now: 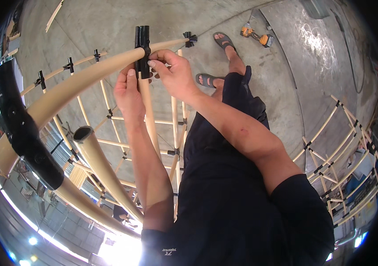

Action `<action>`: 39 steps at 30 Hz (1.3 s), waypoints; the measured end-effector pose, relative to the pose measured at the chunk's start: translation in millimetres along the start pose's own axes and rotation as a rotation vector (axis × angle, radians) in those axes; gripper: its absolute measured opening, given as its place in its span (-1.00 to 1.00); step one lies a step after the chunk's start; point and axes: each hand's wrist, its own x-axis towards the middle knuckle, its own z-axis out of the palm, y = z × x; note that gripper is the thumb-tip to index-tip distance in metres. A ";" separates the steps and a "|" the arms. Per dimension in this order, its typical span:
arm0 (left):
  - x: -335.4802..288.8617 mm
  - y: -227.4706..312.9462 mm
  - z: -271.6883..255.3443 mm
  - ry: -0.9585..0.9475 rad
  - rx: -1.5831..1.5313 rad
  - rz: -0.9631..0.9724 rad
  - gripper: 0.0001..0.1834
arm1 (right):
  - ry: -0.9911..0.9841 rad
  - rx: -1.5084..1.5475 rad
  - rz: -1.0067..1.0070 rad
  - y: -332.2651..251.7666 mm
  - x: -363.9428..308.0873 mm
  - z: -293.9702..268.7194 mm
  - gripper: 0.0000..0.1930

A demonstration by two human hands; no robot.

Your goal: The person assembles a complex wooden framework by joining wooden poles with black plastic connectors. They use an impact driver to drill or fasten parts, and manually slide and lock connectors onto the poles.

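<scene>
A black pipe joint (144, 52) sits where a long cream pipe (96, 76) meets an upright cream pipe (150, 113). My left hand (129, 91) is closed at the joint's lower left side, thumb up against it and the other fingers partly hidden behind. On the opposite side, my right hand (173, 73) has thumb and forefinger brought together at the joint's edge. Whatever lies between those fingertips is too small to make out. Close by on the left, a larger-looking black joint (23, 126) clasps another cream pipe.
A frame of cream pipes and black joints spreads below and left of my arms; an open-ended pipe (92, 146) points up there. An orange and black cordless power tool (256, 35) lies on the concrete floor beyond my sandalled feet. Another pipe frame (341, 164) stands at right.
</scene>
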 end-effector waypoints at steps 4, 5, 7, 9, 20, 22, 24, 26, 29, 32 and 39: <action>-4.4 0.9 3.2 -0.036 0.017 0.057 -0.68 | 0.019 -0.002 0.008 -0.8 -2.3 1.9 -0.82; -4.9 1.2 2.0 -0.049 0.021 0.065 -0.68 | 0.037 0.005 0.016 -2.4 -4.4 3.5 -0.83; -5.0 2.3 1.2 -0.057 0.026 0.073 -0.69 | 0.051 0.013 0.026 -3.3 -5.0 4.7 -0.83; -5.9 3.4 0.5 -0.047 0.119 0.049 -0.69 | 0.079 -0.092 -0.015 -3.1 -4.6 5.2 -0.85; -4.4 5.2 3.2 -0.108 0.020 0.041 -0.60 | 0.125 0.203 0.067 -6.8 -5.3 14.2 -0.89; -7.2 8.2 8.3 -0.118 0.069 0.043 -0.60 | 0.122 0.192 0.111 -7.0 -7.0 11.7 -0.89; -8.1 3.0 7.3 -0.102 0.057 0.056 -0.60 | 0.108 0.145 0.054 -5.0 -7.7 10.8 -0.89; -8.3 -1.7 7.5 -0.079 0.042 0.064 -0.61 | 0.112 0.169 0.065 -2.8 -8.7 12.3 -0.90; -7.7 -0.2 8.8 -0.057 -0.015 0.085 -0.61 | 0.128 0.227 0.079 -1.0 -10.1 15.4 -0.90; -5.9 2.5 11.2 -0.065 -0.027 0.070 -0.61 | 0.159 0.309 0.111 -2.3 -10.1 18.1 -0.90; -3.6 0.4 3.3 -0.064 -0.068 0.026 -0.61 | 0.156 0.385 0.192 -4.6 -10.2 18.7 -0.89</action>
